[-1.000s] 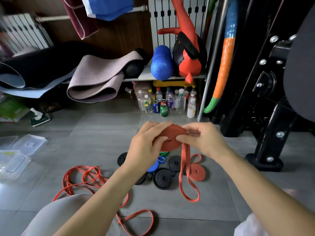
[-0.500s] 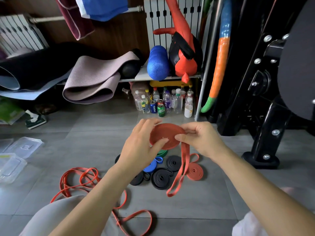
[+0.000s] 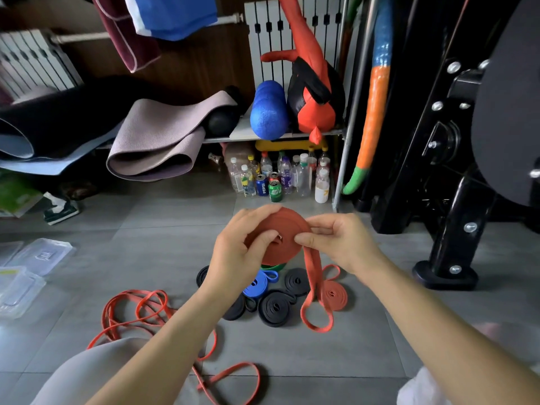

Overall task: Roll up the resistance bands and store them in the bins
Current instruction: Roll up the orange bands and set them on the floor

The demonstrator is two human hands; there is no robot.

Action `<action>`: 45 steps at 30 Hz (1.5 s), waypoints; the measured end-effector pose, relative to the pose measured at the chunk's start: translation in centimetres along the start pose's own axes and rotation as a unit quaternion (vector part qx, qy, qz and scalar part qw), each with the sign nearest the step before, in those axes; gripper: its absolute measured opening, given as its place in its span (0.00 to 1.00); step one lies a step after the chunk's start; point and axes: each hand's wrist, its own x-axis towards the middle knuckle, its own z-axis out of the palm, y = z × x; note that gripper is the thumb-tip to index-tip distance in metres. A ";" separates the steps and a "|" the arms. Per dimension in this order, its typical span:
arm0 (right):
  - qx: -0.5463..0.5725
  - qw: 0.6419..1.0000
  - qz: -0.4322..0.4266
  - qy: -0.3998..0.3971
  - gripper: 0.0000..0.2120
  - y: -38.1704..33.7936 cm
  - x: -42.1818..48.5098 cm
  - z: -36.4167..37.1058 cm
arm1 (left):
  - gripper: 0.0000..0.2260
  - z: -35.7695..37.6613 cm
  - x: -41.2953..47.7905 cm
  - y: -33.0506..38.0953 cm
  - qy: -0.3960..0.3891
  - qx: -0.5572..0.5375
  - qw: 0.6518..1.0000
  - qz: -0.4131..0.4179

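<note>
Both hands held a red coil (image 3: 282, 229) in the air, above the pile on the floor (image 3: 163, 252). The left hand (image 3: 236, 255) gripped the coil, with the thumb pressed on its face and the fingers curled behind it. The right hand (image 3: 342, 241) pinched its rim at the place where the tail (image 3: 317, 312) left it. Only this short loop hung free, so I judged this band almost finished.

Several rolls (image 3: 274, 308) lay together on the floor: black ones, one blue, one green and one small red. They were rolled but not stored. A long loose band (image 3: 137, 311) lay tangled near the knee (image 3: 96, 372) and was not rolled at all. The bins (image 3: 17, 290) stood at the left edge, well apart from the pile.

Open tiles lay between the pile and the bins, but the loose band lay near this path and could catch a hand. The machine foot (image 3: 444, 276) stood near the pile on the right, and the bottles (image 3: 304, 176) stood behind it.
</note>
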 end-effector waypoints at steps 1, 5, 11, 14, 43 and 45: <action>0.019 1.000 0.003 0.000 0.12 0.2 0.0 0.0 | 0.24 0.1 0.0 0.1 0.009 -0.026 0.999 -0.022; 0.030 0.999 0.015 0.014 0.11 0.4 0.0 -0.2 | 0.19 0.3 0.2 -0.1 -0.006 -0.090 0.993 -0.070; -0.192 0.981 -0.006 -0.019 0.10 0.3 -0.7 -0.3 | 0.15 -0.3 0.3 -0.8 -0.083 -0.036 0.988 -0.125; -0.195 0.980 -0.017 -0.023 0.12 0.1 -0.9 -0.1 | 0.15 -0.4 0.2 -0.5 -0.094 0.029 0.988 -0.121; -0.111 0.993 -0.026 -0.005 0.13 -0.4 -0.4 -0.9 | 0.20 -0.7 0.0 -0.4 -0.054 0.030 0.996 -0.069; -0.090 0.996 -0.028 0.005 0.12 -0.4 -0.5 -0.9 | 0.23 -0.6 0.0 0.0 -0.030 -0.016 0.996 -0.084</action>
